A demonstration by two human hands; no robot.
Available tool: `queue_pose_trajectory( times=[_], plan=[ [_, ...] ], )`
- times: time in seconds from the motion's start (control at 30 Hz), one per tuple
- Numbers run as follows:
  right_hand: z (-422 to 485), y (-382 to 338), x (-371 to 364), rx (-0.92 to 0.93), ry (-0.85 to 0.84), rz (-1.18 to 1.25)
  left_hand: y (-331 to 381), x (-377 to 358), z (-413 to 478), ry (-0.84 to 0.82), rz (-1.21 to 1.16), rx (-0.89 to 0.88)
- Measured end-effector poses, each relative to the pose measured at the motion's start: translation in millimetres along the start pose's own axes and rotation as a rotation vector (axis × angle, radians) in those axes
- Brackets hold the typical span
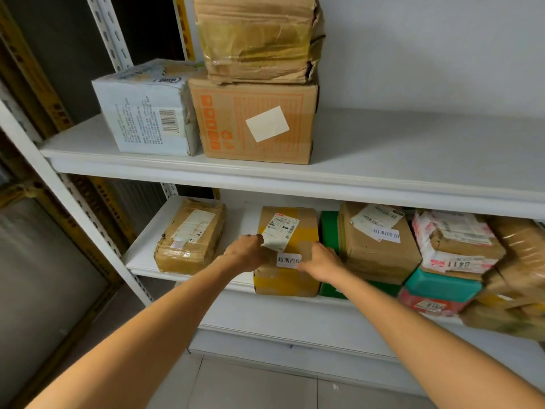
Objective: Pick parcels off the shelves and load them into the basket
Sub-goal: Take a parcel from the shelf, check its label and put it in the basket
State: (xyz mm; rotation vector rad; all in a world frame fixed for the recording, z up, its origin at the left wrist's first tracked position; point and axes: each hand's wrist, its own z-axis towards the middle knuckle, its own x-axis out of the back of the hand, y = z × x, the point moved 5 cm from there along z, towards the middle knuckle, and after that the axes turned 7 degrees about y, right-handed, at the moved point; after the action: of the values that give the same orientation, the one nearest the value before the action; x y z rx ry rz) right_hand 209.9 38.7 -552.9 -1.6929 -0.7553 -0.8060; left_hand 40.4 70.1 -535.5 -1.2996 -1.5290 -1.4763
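I take the yellow-taped box (287, 252) as my landmark: it sits at the front edge of the lower shelf (141, 258), dead ahead of me and slightly below eye line, with its front end hanging a little past the shelf lip. Both of my hands are already on it, so neither is really nearer: my left hand (246, 252) wraps the left upper edge beside the shipping label, my right hand (320, 262) presses on the top near the right edge, partly over the small white sticker. The fingers are curled onto the cardboard, so I read both as gripping the box, though I cannot see whether the fingertips reach under or behind it. Its long axis seems to run front to back, from me into the shelf, so I judge the coming move to be a straight pull toward me. The box is plain brown cardboard, creased, with broad yellow tape bands across top and front. Just right of it, touching or nearly so, stands a green package (329, 228); left of it, well apart, lies a tape-wrapped brown parcel (190, 236). The basket is not in view.
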Motion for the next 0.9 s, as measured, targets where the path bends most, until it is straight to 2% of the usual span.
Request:
queue_pose_trajectory(
  times=[0.1, 0.3, 0.4, 0.53, 0.7, 0.9],
  plan=[
    [7, 4, -9, -0.086, 0.113, 0.077, -4, -12, 14, 0.009, -0.103, 0.053],
    [13, 14, -22, -0.205, 0.244, -0.005, -21, -36, 32, 0.024, -0.266, 0.124],
    [11, 12, -29, -0.192, 0.309, -0.103, -32, -41, 36, -0.007, -0.372, 0.197],
    [10, 8, -28, -0.222, 0.287, -0.077, -32, -41, 39, -0.028, -0.254, 0.148],
    [-2, 4, -29, -0.254, 0.230, -0.005, -40, -39, 33, -0.040, -0.221, 0.141],
    [-17, 2, -52, -0.197, 0.265, 0.156, -64, -33, 18, -0.043, -0.304, 0.171]
  ],
)
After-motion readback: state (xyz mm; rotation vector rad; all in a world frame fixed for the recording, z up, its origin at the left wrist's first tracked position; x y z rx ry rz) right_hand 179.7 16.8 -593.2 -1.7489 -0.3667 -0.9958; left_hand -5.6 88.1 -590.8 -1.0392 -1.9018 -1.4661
